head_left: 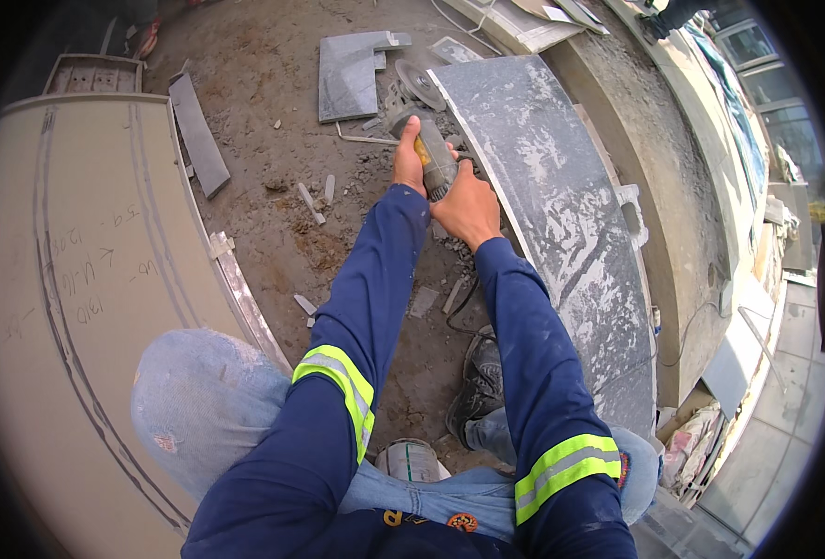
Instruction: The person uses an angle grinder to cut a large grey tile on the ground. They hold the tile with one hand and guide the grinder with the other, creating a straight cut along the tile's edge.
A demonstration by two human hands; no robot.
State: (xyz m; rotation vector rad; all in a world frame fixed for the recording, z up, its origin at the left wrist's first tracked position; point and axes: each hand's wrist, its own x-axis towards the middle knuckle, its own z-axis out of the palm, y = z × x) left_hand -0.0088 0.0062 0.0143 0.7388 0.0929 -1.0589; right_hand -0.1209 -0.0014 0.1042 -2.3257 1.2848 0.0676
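Both of my hands are closed round an angle grinder [439, 160] with a grey and yellow body. My left hand [409, 160] grips its side, thumb up along the housing. Behind it, my right hand [471, 207] wraps the rear end, its fingers partly hidden. The grinder's round disc [420, 85] points away from me, close to the far left corner of a long grey stone slab [534, 130]. Whether disc and slab touch, I cannot tell. White smears and dust mark the slab's top. A dark cord [461, 312] trails back from the tool towards my shoe.
A large beige panel [105, 279] with handwritten marks lies at left. Cut grey stone pieces [347, 79] and a narrow strip [198, 135] rest on the dirt, among rubble. A concrete ledge [682, 214] runs along the right. Between my legs stands a white bucket [408, 461].
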